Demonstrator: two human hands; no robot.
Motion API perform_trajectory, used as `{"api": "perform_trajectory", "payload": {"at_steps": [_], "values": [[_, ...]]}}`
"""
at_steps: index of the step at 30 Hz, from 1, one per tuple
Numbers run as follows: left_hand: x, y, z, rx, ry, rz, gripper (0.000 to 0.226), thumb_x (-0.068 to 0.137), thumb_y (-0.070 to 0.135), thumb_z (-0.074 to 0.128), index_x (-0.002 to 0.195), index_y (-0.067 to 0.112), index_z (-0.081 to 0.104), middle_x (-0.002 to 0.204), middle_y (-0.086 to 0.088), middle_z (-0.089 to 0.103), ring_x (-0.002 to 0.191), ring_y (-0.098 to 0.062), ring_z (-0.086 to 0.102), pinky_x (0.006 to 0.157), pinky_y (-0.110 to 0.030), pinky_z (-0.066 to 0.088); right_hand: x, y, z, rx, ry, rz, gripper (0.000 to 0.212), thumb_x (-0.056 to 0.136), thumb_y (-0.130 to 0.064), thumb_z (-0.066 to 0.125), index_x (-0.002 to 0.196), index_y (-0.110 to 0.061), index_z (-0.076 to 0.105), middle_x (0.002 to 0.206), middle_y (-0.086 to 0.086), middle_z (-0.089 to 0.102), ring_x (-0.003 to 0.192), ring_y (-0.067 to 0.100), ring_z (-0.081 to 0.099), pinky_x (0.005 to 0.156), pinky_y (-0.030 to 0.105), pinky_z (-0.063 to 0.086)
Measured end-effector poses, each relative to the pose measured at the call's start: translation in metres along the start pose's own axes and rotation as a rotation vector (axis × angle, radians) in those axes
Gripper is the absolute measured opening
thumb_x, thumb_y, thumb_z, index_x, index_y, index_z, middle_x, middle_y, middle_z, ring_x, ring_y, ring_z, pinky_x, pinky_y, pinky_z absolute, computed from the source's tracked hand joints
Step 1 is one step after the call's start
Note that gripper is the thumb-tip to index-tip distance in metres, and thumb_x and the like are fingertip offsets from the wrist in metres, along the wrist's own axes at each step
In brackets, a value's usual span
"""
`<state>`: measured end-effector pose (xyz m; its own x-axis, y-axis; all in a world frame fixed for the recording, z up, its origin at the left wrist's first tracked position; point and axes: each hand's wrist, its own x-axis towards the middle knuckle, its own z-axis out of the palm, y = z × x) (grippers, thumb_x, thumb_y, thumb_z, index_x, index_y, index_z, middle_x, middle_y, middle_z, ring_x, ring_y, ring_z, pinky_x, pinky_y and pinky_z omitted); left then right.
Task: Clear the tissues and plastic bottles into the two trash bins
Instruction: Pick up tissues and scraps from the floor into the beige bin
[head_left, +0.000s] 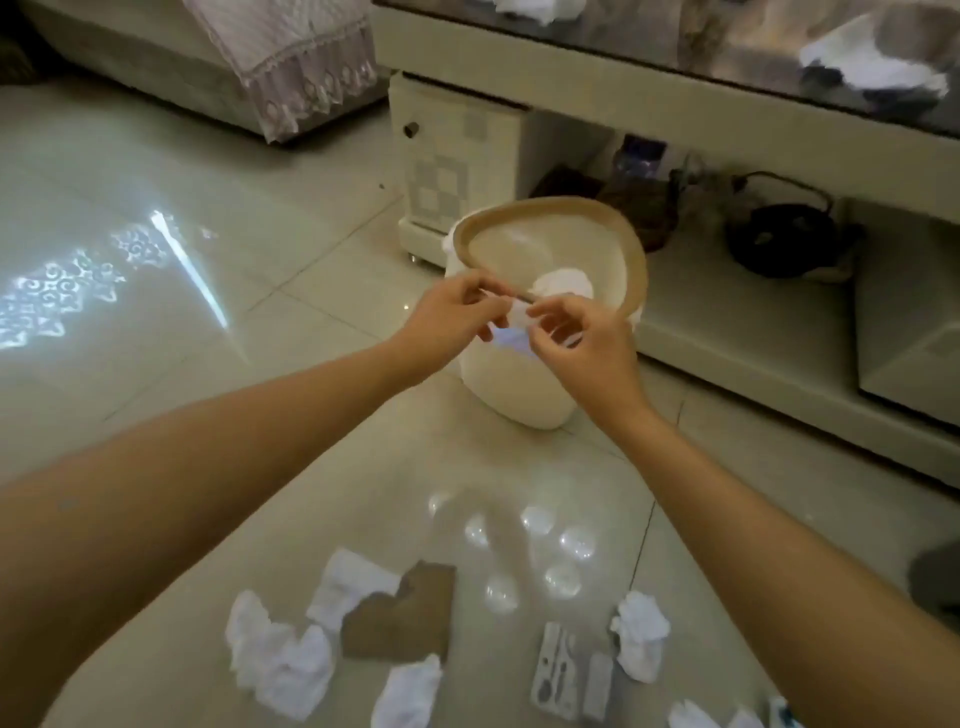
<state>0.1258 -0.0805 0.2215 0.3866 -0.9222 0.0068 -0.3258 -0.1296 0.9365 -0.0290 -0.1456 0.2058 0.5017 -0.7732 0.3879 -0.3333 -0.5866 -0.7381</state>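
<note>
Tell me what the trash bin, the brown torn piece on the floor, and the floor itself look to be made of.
Trash bin: likely smooth cream plastic, matte walls, with a tan rim.
Brown torn piece: probably cardboard, flat, dull, with a ragged edge.
Floor: glossy glazed tile, apparently; grout lines show and it mirrors window light.

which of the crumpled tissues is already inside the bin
The white tissue lying in the cream bin, just beyond both hands. The other tissues lie on the floor or on the table.
</note>
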Motion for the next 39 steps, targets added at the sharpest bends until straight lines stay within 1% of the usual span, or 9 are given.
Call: {"api": "perform_trajectory", "payload": {"at_steps": [5,16,23,27,30,33,35,37,39], "values": [[-0.074,-0.049,-0.008,0.158,-0.187,-0.063,0.016,0.089,0.012,0.059,0.102,0.004,0.066,0.079,-0.006,0.066,0.059,0.000,0.058,0.056,-0.013,0.046,-0.089,-0.004,0.042,-0.041,-0.216,-0.005,0.012,0.080,-0.025,0.066,0.091,-0.024,0.070,0.072,-0.011,0.064,0.063,0.007,0.061,0.063,0.037,0.055],[-0.141,-0.144,-0.020,0.249,-0.342,-0.279,0.015,0.092,0.021,0.059,0.104,0.015,0.065,0.078,0.001,0.067,0.067,-0.010,0.061,0.069,-0.021,0.052,-0.174,0.010,0.094,-0.126,-0.557,0.076,0.016,0.083,-0.027,0.068,0.100,-0.029,0.068,0.081,-0.014,0.063,0.069,0.005,0.058,0.061,0.020,0.045],[-0.164,-0.189,-0.039,0.276,-0.438,-0.385,0.016,0.090,0.023,0.062,0.105,0.016,0.065,0.077,0.005,0.067,0.067,-0.010,0.061,0.070,-0.025,0.051,-0.198,0.017,0.119,-0.158,-0.674,0.148,0.028,0.084,-0.032,0.066,0.112,-0.031,0.063,0.100,-0.012,0.062,0.081,0.005,0.058,0.065,0.019,0.047],[-0.170,-0.214,-0.049,0.409,-0.535,-0.354,0.019,0.088,0.028,0.065,0.106,0.024,0.062,0.084,0.009,0.062,0.074,-0.009,0.058,0.067,-0.019,0.044,-0.210,0.027,0.133,-0.279,-0.866,0.146,0.060,0.078,-0.044,0.070,0.132,-0.032,0.049,0.127,-0.008,0.048,0.108,0.012,0.051,0.077,0.022,0.044],[-0.178,-0.235,-0.061,0.721,-0.759,-0.156,0.050,0.079,0.041,0.072,0.123,0.031,0.051,0.114,0.009,0.057,0.103,-0.012,0.053,0.082,-0.024,0.044,-0.224,0.031,0.146,-0.357,-0.994,0.155,0.086,0.068,-0.053,0.074,0.142,-0.036,0.033,0.142,-0.004,0.033,0.124,0.020,0.041,0.093,0.037,0.046],[-0.189,-0.251,-0.069,1.031,-1.009,0.002,0.114,0.059,0.052,0.082,0.148,0.038,0.013,0.149,0.004,0.023,0.131,-0.019,0.028,0.104,-0.038,0.036,-0.235,0.030,0.153,-0.424,-1.065,0.097,0.101,0.065,-0.059,0.074,0.146,-0.039,0.018,0.148,-0.002,0.023,0.134,0.024,0.027,0.098,0.046,0.040],[-0.198,-0.259,-0.069,1.158,-1.090,0.027,0.138,0.050,0.053,0.086,0.148,0.039,-0.010,0.156,0.000,0.006,0.139,-0.024,0.018,0.106,-0.045,0.035,-0.243,0.029,0.157,-0.484,-1.126,0.033,0.111,0.062,-0.062,0.074,0.148,-0.041,0.007,0.151,-0.001,0.015,0.138,0.026,0.017,0.100,0.052,0.036],[-0.206,-0.264,-0.067,1.246,-1.088,0.062,0.140,0.050,0.053,0.086,0.147,0.038,-0.014,0.156,-0.002,0.004,0.138,-0.025,0.018,0.103,-0.044,0.038,-0.252,0.029,0.161,-0.539,-1.191,0.005,0.122,0.057,-0.066,0.074,0.147,-0.044,-0.004,0.154,0.000,0.003,0.142,0.029,0.008,0.102,0.058,0.031],[-0.211,-0.268,-0.062,1.326,-1.041,0.152,0.124,0.060,0.044,0.082,0.149,0.032,-0.003,0.151,-0.002,0.017,0.132,-0.024,0.029,0.096,-0.037,0.040,-0.261,0.031,0.164,-0.567,-1.234,0.012,0.128,0.052,-0.069,0.074,0.146,-0.045,-0.009,0.157,0.001,-0.006,0.143,0.031,0.003,0.102,0.060,0.030]]}}
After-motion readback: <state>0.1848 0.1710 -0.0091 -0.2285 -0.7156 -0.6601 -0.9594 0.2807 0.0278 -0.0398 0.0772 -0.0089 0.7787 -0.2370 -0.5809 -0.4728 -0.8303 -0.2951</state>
